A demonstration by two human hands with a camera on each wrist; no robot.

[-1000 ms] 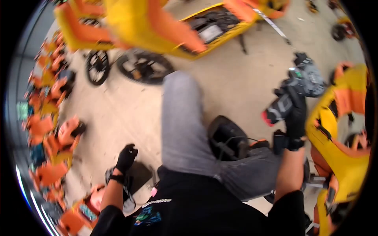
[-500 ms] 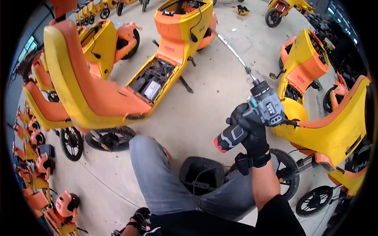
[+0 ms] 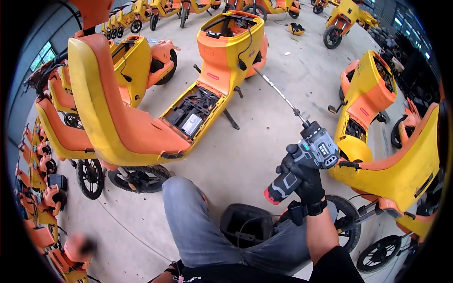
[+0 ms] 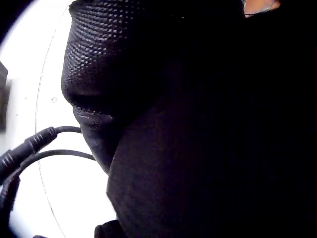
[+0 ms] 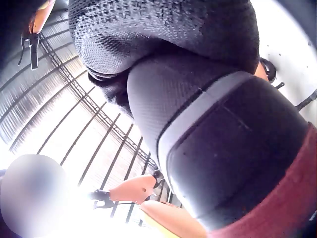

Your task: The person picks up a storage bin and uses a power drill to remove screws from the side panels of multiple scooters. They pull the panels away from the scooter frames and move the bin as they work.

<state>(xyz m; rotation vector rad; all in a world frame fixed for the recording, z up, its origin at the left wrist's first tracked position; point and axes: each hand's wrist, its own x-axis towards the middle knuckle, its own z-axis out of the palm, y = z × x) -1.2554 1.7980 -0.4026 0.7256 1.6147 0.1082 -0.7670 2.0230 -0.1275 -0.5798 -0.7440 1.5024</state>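
In the head view my black-gloved right hand (image 3: pixel 304 172) grips the handle of a grey-and-black cordless drill (image 3: pixel 323 148) with a red base. A long thin bit (image 3: pixel 281 94) points from its chuck up and to the left. The right wrist view shows the gloved fingers (image 5: pixel 163 34) wrapped round the drill's handle (image 5: pixel 223 139). My left hand (image 3: pixel 177 268) is low at the frame's bottom edge, mostly cut off by the black shirt. In the left wrist view its black glove (image 4: pixel 104 54) merges into dark cloth, and its fingers are hidden.
An orange-and-yellow electric scooter (image 3: pixel 127 127) with an uncovered floor compartment (image 3: pixel 192 111) stands front left. Another scooter (image 3: pixel 396 174) is close on the right. A black bin (image 3: pixel 246 224) sits between the knees. More scooters line the left and back. Black cables (image 4: pixel 44 141) pass beside the left hand.
The head view has tilted up, showing more scooters. The right hand with the drill came lower and leftward in view, then steadied. The left hand has dropped toward the bottom edge.
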